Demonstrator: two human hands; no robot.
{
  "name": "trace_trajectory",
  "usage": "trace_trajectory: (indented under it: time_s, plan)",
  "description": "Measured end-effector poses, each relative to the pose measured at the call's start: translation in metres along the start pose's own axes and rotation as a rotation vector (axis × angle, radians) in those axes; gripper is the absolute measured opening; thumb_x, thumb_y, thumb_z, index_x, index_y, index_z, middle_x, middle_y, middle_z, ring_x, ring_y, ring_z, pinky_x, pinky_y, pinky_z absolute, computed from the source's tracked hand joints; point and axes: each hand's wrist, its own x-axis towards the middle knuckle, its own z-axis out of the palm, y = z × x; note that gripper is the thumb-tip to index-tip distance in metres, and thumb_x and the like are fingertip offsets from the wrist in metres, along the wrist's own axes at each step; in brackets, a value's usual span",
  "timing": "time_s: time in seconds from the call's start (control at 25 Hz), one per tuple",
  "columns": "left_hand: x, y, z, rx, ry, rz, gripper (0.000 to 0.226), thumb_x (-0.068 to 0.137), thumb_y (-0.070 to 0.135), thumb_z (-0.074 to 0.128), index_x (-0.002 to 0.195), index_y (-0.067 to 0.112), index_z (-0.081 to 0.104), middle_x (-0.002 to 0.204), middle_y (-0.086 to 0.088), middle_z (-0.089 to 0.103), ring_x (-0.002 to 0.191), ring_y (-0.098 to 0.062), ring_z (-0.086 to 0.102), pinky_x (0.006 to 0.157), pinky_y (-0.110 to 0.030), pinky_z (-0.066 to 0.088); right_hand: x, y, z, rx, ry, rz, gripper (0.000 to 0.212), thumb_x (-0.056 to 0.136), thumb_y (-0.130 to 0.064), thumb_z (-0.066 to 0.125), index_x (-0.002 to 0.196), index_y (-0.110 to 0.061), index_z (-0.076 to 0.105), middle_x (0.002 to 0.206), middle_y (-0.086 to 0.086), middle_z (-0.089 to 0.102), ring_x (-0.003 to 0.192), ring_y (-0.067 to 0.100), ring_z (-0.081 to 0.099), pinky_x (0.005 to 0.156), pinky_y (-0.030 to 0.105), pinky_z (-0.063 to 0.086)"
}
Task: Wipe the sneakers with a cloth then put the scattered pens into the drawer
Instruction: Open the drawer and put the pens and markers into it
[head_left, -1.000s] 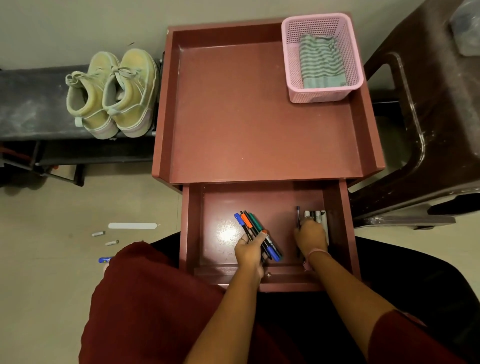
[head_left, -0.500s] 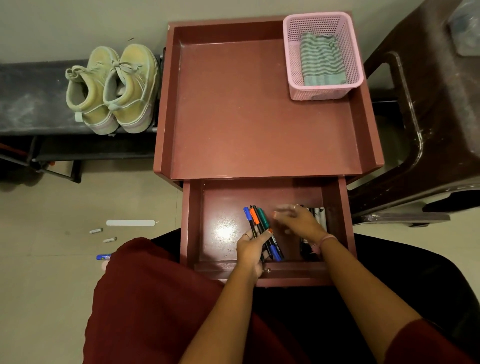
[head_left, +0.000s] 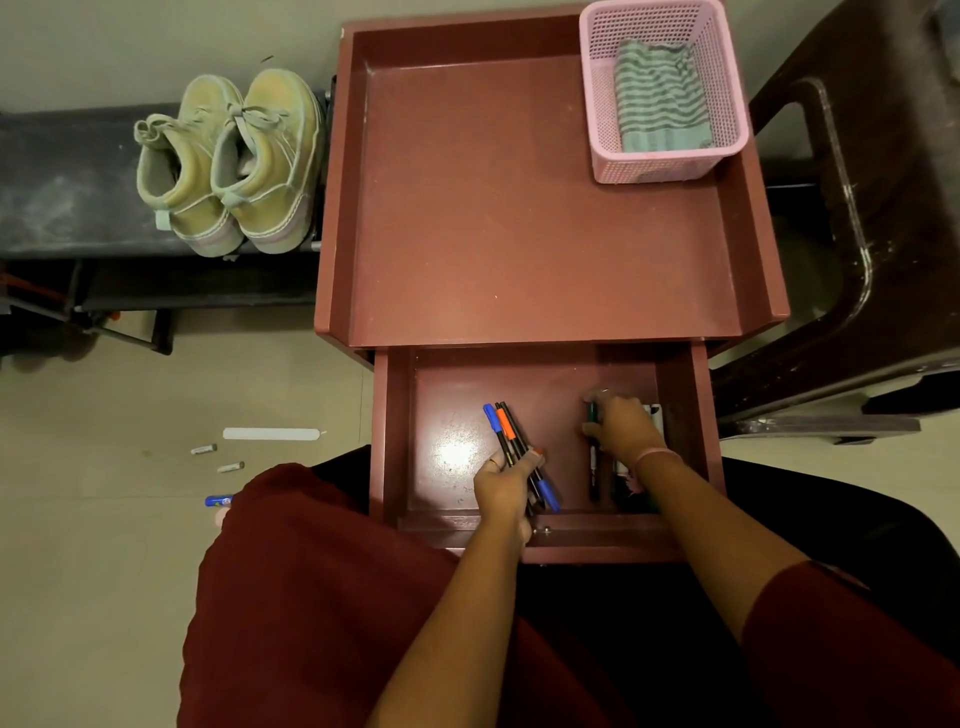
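Inside the open reddish-brown wooden drawer (head_left: 540, 374), the left hand (head_left: 503, 486) grips a bundle of coloured pens (head_left: 511, 447) (blue, orange, black); the right hand (head_left: 623, 428) pinches a green-capped pen (head_left: 592, 452) beside pens already laid there.

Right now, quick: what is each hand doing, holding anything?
Left hand: grips a bundle of pens over the open drawer.
Right hand: down on the pens at the drawer's right side, pinching a green pen.

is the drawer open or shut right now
Open. The drawer is pulled out below the table top, its floor exposed, with the left hand gripping pens inside it.
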Motion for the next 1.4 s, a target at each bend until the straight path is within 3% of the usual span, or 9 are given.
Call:
trace_trajectory:
  time_s: [0.2, 0.32, 0.48, 0.8, 0.92, 1.04, 1.12, 1.24, 1.4]
  plan:
    - [-0.001, -0.001, 0.001, 0.014, -0.021, 0.009, 0.013, 0.083, 0.0, 0.069, 0.095, 0.007, 0.069, 0.099, -0.023, 0.07, 0.085, -0.032, 0.065, 0.086, -0.054, 0.052, 0.0, 0.004, -0.009, -0.476, 0.0, -0.125, 0.05, 0.084, -0.036, 0.066, 0.129, -0.019, 0.051, 0.129, 0.008, 0.053, 0.12, 0.028, 0.048, 0.098, 0.041, 0.043]
    - [-0.002, 0.0, 0.001, 0.013, -0.024, 0.009, 0.014, 0.084, 0.0, 0.068, 0.097, 0.006, 0.068, 0.103, -0.024, 0.07, 0.09, -0.033, 0.066, 0.087, -0.052, 0.055, 0.002, 0.009, -0.016, -0.541, -0.013, -0.144, 0.058, 0.082, -0.039, 0.067, 0.134, -0.022, 0.047, 0.137, 0.009, 0.04, 0.127, 0.029, 0.038, 0.104, 0.043, 0.034]
    - [-0.003, 0.001, 0.002, 0.031, -0.022, 0.012, 0.013, 0.084, 0.001, 0.068, 0.093, 0.009, 0.067, 0.102, -0.022, 0.07, 0.088, -0.031, 0.066, 0.086, -0.05, 0.056, 0.002, 0.009, -0.02, -0.587, -0.057, -0.125, 0.057, 0.084, -0.042, 0.064, 0.134, -0.022, 0.046, 0.136, 0.009, 0.045, 0.128, 0.028, 0.038, 0.106, 0.045, 0.03]
    - [-0.001, 0.0, 0.002, 0.076, -0.064, -0.01, 0.012, 0.085, 0.004, 0.069, 0.095, 0.01, 0.067, 0.091, -0.012, 0.068, 0.075, -0.02, 0.064, 0.074, -0.037, 0.057, -0.005, 0.005, -0.025, -0.471, -0.059, -0.104, 0.052, 0.087, -0.037, 0.061, 0.135, -0.024, 0.046, 0.14, 0.009, 0.042, 0.133, 0.029, 0.033, 0.108, 0.047, 0.026]
    - [0.0, -0.001, 0.003, 0.069, -0.107, -0.016, 0.015, 0.085, 0.004, 0.069, 0.099, 0.008, 0.068, 0.093, -0.013, 0.069, 0.078, -0.02, 0.065, 0.075, -0.036, 0.057, -0.012, -0.012, -0.024, 0.039, 0.006, -0.156, 0.045, 0.087, -0.038, 0.063, 0.127, -0.018, 0.055, 0.125, 0.008, 0.056, 0.12, 0.023, 0.049, 0.099, 0.036, 0.039]
    - [0.0, -0.001, 0.006, 0.084, -0.163, -0.025, 0.019, 0.085, 0.004, 0.069, 0.104, 0.007, 0.069, 0.099, -0.014, 0.07, 0.09, -0.024, 0.065, 0.092, -0.045, 0.053, -0.023, -0.031, -0.019, 0.539, -0.257, -0.123, 0.045, 0.086, -0.021, 0.068, 0.127, -0.011, 0.054, 0.098, 0.012, 0.066, 0.089, 0.002, 0.062, 0.087, 0.017, 0.043]
    - [-0.001, -0.003, 0.007, 0.099, -0.173, -0.026, 0.024, 0.086, 0.005, 0.068, 0.11, 0.004, 0.068, 0.097, -0.014, 0.07, 0.085, -0.022, 0.066, 0.088, -0.04, 0.055, -0.02, -0.034, -0.015, 0.562, -0.273, -0.105, 0.045, 0.085, -0.009, 0.067, 0.128, -0.012, 0.053, 0.089, 0.01, 0.066, 0.076, -0.003, 0.061, 0.088, 0.02, 0.046]
    - [0.002, -0.004, 0.005, 0.045, -0.095, -0.042, 0.025, 0.088, 0.006, 0.066, 0.113, 0.003, 0.065, 0.099, -0.018, 0.07, 0.079, -0.022, 0.069, 0.069, -0.031, 0.056, -0.011, -0.031, -0.016, 0.497, -0.102, -0.075, 0.043, 0.084, -0.007, 0.066, 0.123, -0.02, 0.054, 0.081, 0.007, 0.066, 0.08, 0.013, 0.06, 0.082, 0.025, 0.045]
    - [0.006, -0.002, 0.002, -0.044, -0.023, -0.069, 0.029, 0.091, 0.004, 0.062, 0.12, 0.001, 0.06, 0.115, -0.021, 0.067, 0.1, -0.031, 0.064, 0.083, -0.036, 0.053, 0.003, -0.014, -0.016, 0.082, -0.03, -0.062, 0.039, 0.085, -0.014, 0.059, 0.124, -0.017, 0.049, 0.096, 0.015, 0.065, 0.095, 0.032, 0.06, 0.083, 0.036, 0.05]
